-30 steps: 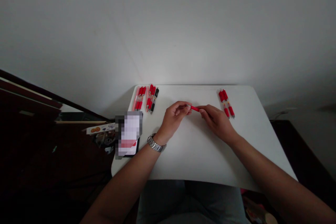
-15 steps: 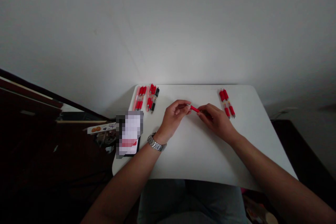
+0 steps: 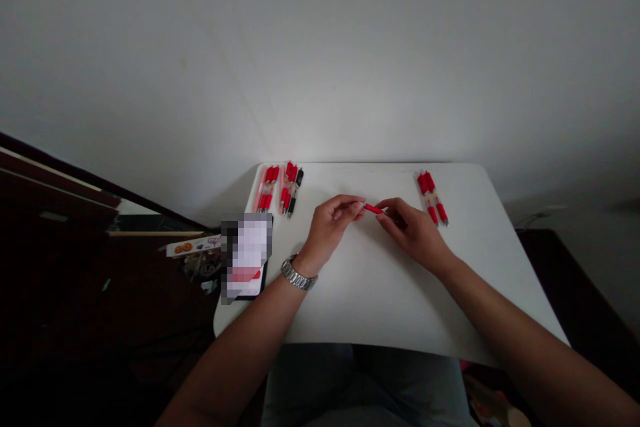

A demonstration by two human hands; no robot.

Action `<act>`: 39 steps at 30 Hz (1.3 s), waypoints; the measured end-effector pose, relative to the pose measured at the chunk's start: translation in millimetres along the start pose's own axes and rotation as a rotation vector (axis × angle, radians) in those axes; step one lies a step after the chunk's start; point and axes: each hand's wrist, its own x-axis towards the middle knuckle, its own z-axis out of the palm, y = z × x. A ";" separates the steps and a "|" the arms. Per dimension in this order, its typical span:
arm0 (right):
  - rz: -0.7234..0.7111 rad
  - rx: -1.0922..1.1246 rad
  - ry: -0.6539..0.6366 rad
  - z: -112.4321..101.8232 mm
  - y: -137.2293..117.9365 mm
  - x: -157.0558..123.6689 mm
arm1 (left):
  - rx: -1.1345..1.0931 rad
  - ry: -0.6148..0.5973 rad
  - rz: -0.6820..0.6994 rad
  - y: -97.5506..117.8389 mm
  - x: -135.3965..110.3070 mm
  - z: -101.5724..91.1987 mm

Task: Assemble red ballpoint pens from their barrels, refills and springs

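Between my two hands, above the middle of the white table (image 3: 360, 293), is a red pen part (image 3: 373, 209), tilted slightly down to the right. My left hand (image 3: 336, 215), with a metal watch on its wrist, pinches the part's left end, where a silvery tip shows. My right hand (image 3: 411, 230) has its thumb and fingers closed round the right end. The fingers hide whatever else of the pen there is. Just beyond my right hand, two red pens (image 3: 431, 197) lie side by side on the table.
At the table's back left lie a group of red pens (image 3: 269, 188) and another group with a black pen (image 3: 296, 192). A phone (image 3: 263, 280), partly blurred out, lies at the left edge. A wall (image 3: 360, 80) rises behind the table.
My hands have barely moved. At my left fingertips the red part has turned slightly, and more of its silvery end shows. The pens on the table stay where they were.
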 end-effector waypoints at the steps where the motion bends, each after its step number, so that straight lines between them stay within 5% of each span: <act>1: -0.004 0.007 -0.005 -0.9 -1.2 0.5 | -0.002 0.002 -0.001 0.1 0.0 0.2; 9: -0.105 -0.045 -0.003 -1.3 0.1 3.7 | 0.003 0.014 -0.011 2.0 -0.2 1.6; 39: -0.022 -0.053 0.055 2.2 5.5 1.5 | -0.058 0.012 -0.024 -2.3 1.5 -2.5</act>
